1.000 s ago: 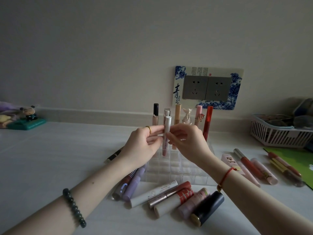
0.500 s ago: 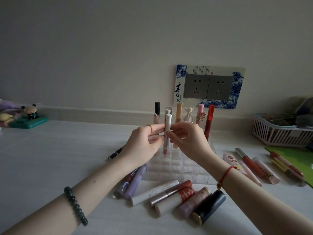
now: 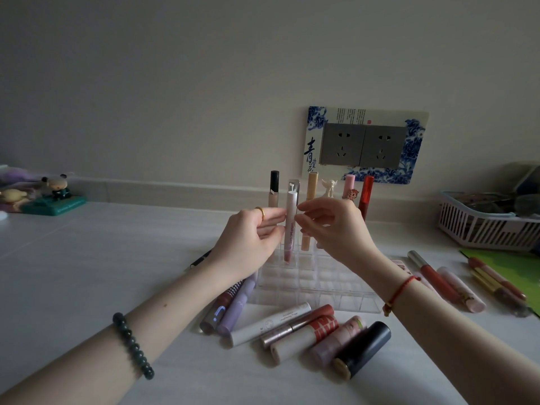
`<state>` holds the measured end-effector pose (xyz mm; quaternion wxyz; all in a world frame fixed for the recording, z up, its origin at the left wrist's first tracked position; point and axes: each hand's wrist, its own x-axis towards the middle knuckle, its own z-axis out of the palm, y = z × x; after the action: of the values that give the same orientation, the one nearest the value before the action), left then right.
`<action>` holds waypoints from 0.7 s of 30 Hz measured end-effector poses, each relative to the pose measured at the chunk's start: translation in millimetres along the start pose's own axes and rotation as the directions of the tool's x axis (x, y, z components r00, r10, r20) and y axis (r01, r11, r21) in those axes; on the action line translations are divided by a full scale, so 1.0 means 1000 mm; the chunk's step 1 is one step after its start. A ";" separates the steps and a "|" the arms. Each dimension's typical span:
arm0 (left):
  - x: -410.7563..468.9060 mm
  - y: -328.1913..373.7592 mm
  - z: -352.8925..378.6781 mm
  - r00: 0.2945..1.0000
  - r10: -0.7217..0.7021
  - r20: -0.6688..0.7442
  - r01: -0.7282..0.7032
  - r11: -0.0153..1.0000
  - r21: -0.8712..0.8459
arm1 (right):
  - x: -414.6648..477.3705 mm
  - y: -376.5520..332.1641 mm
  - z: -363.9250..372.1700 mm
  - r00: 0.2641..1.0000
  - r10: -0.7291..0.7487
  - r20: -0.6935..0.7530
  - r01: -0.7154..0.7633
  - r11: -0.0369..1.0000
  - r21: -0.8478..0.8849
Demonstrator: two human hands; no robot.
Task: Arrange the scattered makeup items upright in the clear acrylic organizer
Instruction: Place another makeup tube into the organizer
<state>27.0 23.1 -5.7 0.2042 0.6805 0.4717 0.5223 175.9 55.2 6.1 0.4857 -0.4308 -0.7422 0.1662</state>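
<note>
The clear acrylic organizer (image 3: 321, 287) sits mid-table. A white-capped pink lip tube (image 3: 291, 206) stands upright with its lower end in a rear-left compartment. My left hand (image 3: 248, 238) and my right hand (image 3: 336, 229) pinch it from either side with their fingertips. The back row holds a black-capped tube (image 3: 274, 188), a tan tube (image 3: 311, 185), a white figurine bottle (image 3: 328, 188), a pink tube (image 3: 348, 185) and a red tube (image 3: 366, 194). Several tubes lie in front, among them a white one (image 3: 271, 324) and a black one (image 3: 363, 349).
More tubes lie to the right, including a red gloss (image 3: 432, 276) and a pink tube (image 3: 461, 290). A black pencil (image 3: 200, 260) lies left of the organizer. A white basket (image 3: 482, 232) and green mat (image 3: 508, 261) are at right, toy figures (image 3: 55, 194) at far left.
The lip tube has sunk lower into its compartment and stands straighter. Both hands stay at it, with fingers slightly looser than before.
</note>
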 end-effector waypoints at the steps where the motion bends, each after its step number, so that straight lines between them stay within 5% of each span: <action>1: 0.000 0.001 0.000 1.000 -0.002 0.000 0.002 1.000 -0.001 | 0.000 0.000 -0.001 1.000 -0.002 -0.001 0.002 1.000 -0.002; 14: 0.013 0.028 -0.051 0.995 0.042 -0.091 -0.051 0.993 -0.102 | 0.003 -0.037 -0.023 0.989 -0.126 -0.082 0.130 0.990 0.052; 21: 0.002 -0.026 -0.094 0.997 -0.049 -0.067 0.055 0.995 0.079 | -0.015 -0.055 0.001 0.949 -0.258 0.180 0.266 0.964 -0.024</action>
<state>-68.5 16.6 10.0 0.1744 0.6584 0.5164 0.5191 151.3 11.8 33.1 0.4258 -0.3238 -0.8364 0.1195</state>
